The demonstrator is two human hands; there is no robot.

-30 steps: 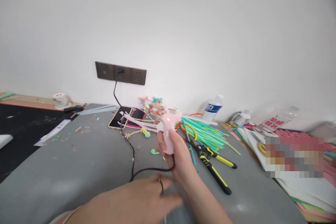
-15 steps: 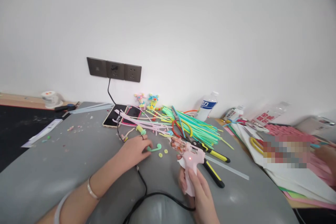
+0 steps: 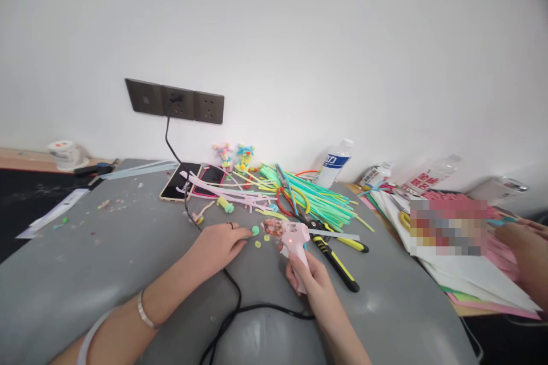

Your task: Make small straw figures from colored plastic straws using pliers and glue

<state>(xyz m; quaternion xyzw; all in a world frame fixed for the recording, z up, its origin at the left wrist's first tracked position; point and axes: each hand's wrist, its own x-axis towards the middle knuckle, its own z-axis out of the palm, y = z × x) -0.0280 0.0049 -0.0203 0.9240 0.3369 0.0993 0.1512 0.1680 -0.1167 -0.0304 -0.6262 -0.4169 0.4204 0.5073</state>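
My right hand point(image 3: 309, 274) is wrapped round the handle of a pink hot glue gun point(image 3: 294, 235), whose nozzle points left. A translucent glue stick point(image 3: 336, 234) juts from its back. My left hand point(image 3: 220, 244) rests low over the table, its fingers closed on a small green pipe cleaner piece. Only the piece's coiled green end point(image 3: 256, 230) shows beyond the index fingertip; the rest is hidden. Two small yellow rings point(image 3: 257, 244) lie between the hand and the gun's nozzle. Behind my left hand is a yellow-green coiled piece point(image 3: 225, 204).
Green pipe cleaners point(image 3: 327, 199) lie behind the gun, with yellow-black pliers point(image 3: 338, 265) beside it. Two small figures point(image 3: 245, 157) and a bottle point(image 3: 333, 164) stand by the wall. A black cord point(image 3: 233, 285) crosses the table. At right, another person's hand point(image 3: 520, 245) is over pink material.
The glue gun has come left and turned more level, closer to the green piece. My left fingers have shifted slightly and now cover more of that piece. The whole view has swung a little.
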